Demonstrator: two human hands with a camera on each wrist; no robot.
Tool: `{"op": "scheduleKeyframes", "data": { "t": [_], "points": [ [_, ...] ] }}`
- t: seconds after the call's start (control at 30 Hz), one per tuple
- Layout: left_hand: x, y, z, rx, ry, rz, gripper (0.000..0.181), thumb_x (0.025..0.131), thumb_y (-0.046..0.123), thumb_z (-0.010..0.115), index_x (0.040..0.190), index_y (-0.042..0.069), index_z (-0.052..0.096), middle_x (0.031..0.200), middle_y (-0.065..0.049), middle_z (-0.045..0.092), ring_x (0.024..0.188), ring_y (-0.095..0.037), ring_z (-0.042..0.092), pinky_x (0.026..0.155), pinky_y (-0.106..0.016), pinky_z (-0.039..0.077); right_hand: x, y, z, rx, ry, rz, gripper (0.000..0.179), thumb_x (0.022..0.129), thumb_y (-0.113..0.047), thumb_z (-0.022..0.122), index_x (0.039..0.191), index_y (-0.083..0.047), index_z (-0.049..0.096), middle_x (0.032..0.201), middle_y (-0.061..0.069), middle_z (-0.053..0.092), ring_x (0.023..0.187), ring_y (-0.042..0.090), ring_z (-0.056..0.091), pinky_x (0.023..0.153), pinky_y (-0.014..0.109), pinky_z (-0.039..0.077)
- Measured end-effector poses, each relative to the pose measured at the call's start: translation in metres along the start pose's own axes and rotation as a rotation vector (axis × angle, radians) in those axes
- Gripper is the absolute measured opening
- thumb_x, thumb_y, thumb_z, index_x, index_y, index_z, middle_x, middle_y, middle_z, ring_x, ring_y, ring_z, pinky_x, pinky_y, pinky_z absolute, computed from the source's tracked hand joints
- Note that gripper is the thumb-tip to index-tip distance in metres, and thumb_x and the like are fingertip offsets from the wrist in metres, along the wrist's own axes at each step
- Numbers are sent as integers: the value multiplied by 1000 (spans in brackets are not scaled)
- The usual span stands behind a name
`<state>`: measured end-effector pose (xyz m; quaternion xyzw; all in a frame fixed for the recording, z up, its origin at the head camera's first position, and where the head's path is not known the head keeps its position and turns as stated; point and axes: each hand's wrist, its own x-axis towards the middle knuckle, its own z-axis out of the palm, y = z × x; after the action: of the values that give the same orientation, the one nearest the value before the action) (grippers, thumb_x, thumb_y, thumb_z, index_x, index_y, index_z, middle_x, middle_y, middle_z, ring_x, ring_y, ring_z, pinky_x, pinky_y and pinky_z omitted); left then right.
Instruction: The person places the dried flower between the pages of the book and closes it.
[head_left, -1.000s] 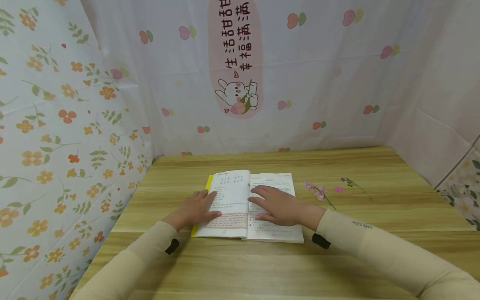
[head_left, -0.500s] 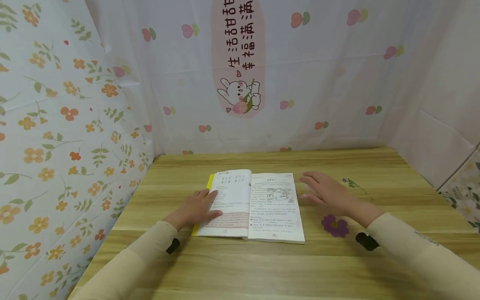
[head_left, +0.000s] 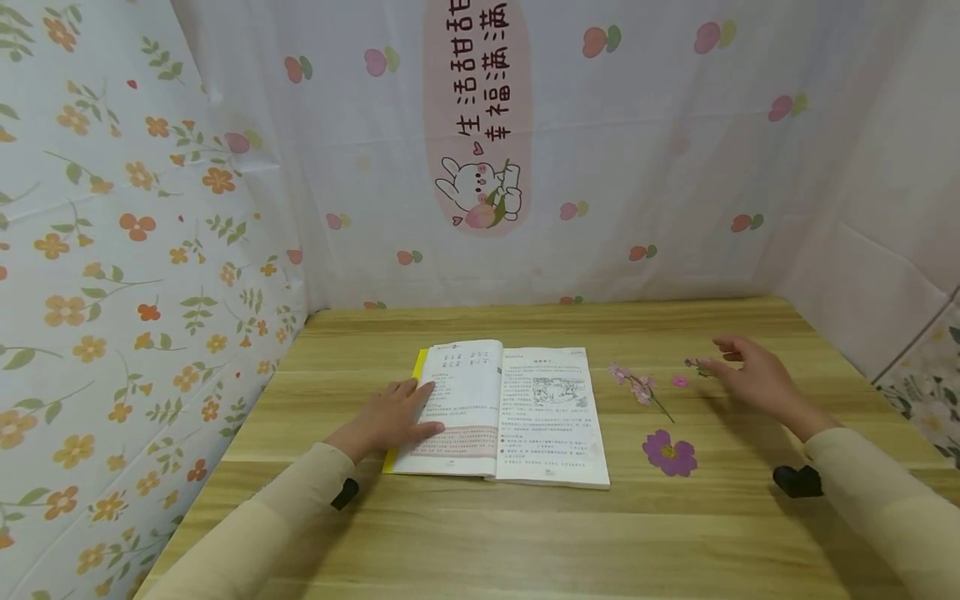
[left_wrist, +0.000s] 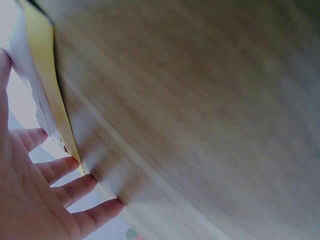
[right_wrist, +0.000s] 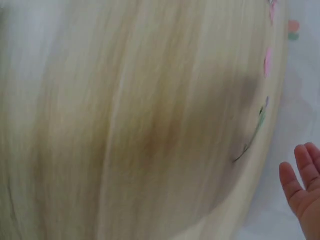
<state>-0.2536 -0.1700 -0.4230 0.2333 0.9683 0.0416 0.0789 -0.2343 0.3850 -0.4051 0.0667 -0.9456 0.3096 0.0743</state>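
Note:
An open book (head_left: 551, 421) with printed pages and a yellow cover edge lies on the table. My left hand (head_left: 386, 419) rests at its left edge, thumb on the page; in the left wrist view the fingers (left_wrist: 75, 190) spread beside the yellow cover (left_wrist: 52, 85). My right hand (head_left: 761, 385) hovers to the right, its fingers in front of a small sprig (head_left: 697, 364) with purple blossom and green stem. The right wrist view shows that hand (right_wrist: 306, 192) with straight fingers, apart from the sprig (right_wrist: 257, 127).
Between book and right hand lie a pink flower sprig (head_left: 642, 389), a small pink blossom (head_left: 680, 381) and a larger purple flower (head_left: 670, 453). The wooden table (head_left: 540, 542) meets a printed cloth (head_left: 675, 167) behind and a floral cloth (head_left: 112, 333) at the left.
My right hand has left the book's right page and moved right, past the pink sprig, to the small purple sprig. The purple flower came into sight. My left hand stayed on the book.

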Motion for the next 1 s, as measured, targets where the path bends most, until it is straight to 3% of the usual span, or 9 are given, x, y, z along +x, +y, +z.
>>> {"op": "scheduleKeyframes", "data": {
  "t": [0.13, 0.5, 1.0],
  "points": [
    [1, -1, 2, 5, 2, 0, 85, 90, 67, 51, 153, 13, 31, 151, -18, 33, 135, -40, 32, 100, -61, 32, 1, 15, -4, 18, 2, 91, 64, 102, -37, 50, 138, 14, 37, 129, 39, 42, 114, 54, 44, 87, 63, 40],
    [1, -1, 2, -1, -6, -4, 85, 90, 67, 50, 154, 14, 30, 152, -17, 31, 136, -40, 30, 100, -63, 31, 2, 41, -1, 65, -70, 211, 62, 100, -42, 51, 128, 13, 51, 123, 38, 49, 107, 48, 49, 81, 51, 45],
    [1, 0, 3, 6, -9, -16, 85, 90, 66, 50, 154, 14, 29, 153, -18, 31, 137, -40, 30, 101, -62, 30, 2, 40, 8, 22, -5, 251, 45, 97, -34, 61, 114, 7, 66, 120, 31, 58, 110, 52, 48, 89, 59, 36]
  ]
}}
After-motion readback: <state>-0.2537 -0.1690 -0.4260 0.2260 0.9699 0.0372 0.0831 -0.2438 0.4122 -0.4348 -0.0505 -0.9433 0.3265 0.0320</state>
